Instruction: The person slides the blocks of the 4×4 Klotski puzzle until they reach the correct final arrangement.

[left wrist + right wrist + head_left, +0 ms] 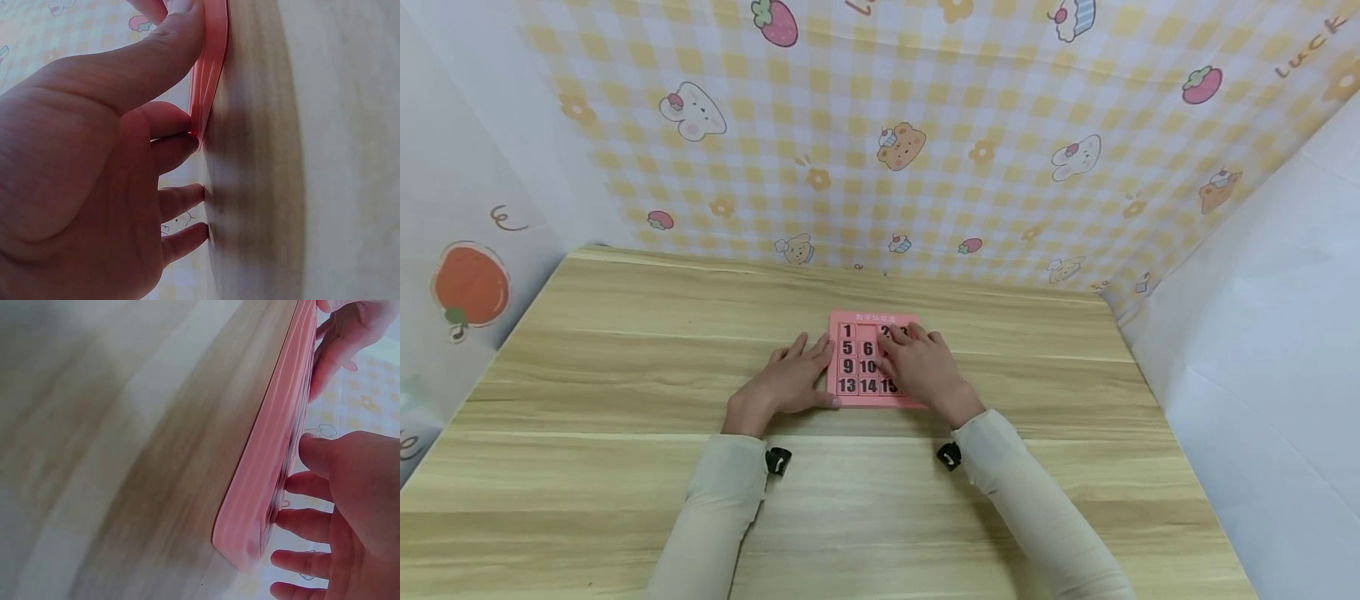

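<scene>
A pink number slide puzzle (874,401) lies flat on the table, its black-numbered tiles set in rows. In the top row a gap shows between tile 1 (847,332) and tile 2. My left hand (782,385) holds the puzzle's near left corner, thumb at the front edge and fingers along the left side. Over the right part of the board, my right hand (921,367) rests its extended fingertips on the tiles near the top row, covering several of them. The right wrist view shows the puzzle's pink side (265,450) below those fingers.
The puzzle sits on a light wood-grain table (850,517). Behind it hangs a yellow checked cloth (850,108) with cartoon prints, and white sheets (1270,292) stand at both sides. Each wrist carries a small black device (778,461).
</scene>
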A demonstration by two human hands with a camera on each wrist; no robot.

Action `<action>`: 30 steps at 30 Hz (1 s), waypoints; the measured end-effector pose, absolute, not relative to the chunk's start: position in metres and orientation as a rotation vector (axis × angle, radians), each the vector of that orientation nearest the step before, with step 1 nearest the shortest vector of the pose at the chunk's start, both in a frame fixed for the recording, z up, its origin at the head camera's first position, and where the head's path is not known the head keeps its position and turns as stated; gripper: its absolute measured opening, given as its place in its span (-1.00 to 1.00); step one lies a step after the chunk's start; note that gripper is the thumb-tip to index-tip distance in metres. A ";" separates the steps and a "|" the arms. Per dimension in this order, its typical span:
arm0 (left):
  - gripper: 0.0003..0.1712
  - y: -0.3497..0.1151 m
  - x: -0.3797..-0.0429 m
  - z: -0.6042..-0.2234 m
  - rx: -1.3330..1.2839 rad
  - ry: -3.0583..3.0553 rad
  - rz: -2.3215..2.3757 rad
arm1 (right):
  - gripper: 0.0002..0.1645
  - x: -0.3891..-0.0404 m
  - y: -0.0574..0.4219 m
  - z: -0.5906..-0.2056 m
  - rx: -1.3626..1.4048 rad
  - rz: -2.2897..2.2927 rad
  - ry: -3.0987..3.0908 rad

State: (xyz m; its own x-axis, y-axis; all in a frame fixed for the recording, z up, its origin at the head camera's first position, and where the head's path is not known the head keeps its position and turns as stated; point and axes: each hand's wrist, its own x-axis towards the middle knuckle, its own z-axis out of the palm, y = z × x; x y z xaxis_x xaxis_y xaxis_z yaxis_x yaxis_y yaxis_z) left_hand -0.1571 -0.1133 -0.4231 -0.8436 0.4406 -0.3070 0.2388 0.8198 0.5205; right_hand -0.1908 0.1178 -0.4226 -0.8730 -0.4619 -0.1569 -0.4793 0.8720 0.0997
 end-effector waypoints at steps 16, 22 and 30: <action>0.11 -0.113 -0.158 -0.424 0.513 2.589 0.648 | -0.34 -0.190 0.114 -0.424 -0.769 0.213 2.941; 0.11 -0.114 -0.158 -0.424 0.522 2.594 0.645 | -0.34 -0.189 0.112 -0.424 -0.763 0.209 2.943; 0.10 -0.113 -0.157 -0.424 0.523 2.596 0.651 | -0.37 -0.189 0.112 -0.426 -0.787 0.216 2.967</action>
